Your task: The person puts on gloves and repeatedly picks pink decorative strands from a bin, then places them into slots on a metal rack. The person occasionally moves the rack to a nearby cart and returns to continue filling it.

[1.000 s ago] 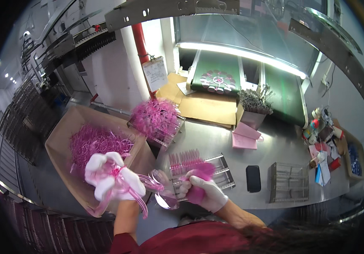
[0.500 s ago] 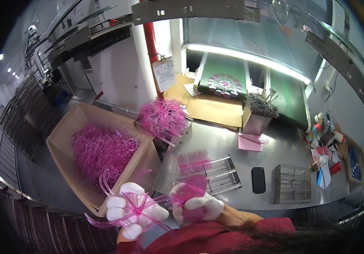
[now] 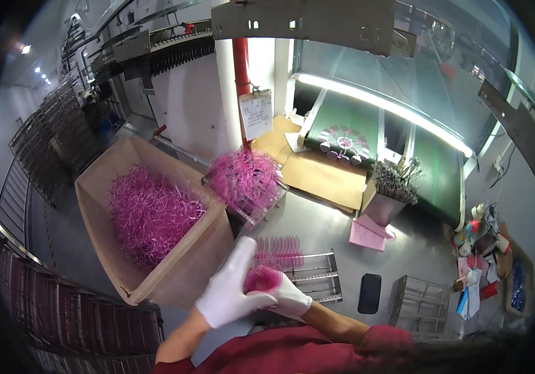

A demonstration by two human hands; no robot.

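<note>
Nearest, over the desk's near edge toward its left end: both white-gloved hands meet. Right hand has its grip curled closed round a pink plastic bundle, cupped low between the two palms. Left hand sits alongside, forefinger pointing out straight and blurred; can't tell if its grip also pinches the bundle. Shape of bundle mostly hidden by gloves.

Just beyond the hands, near the left end: wire-bar rack, left part filled with a row of pink loops, right part showing only bars. So rack looks partly done, judging by that; right part left to fill.

Off the desk's left edge: beige crate holding a big heap of pink plastic strips, so plenty of pieces left. More pink strips pile on a metal basket at the far left corner.

Near edge, going right: black phone, then second metal rack, no pink loops seen on it. Farther: pink pad, metal bin of grey rods, cardboard. Past far edge: green conveyor carrying a ring of pale discs.
</note>
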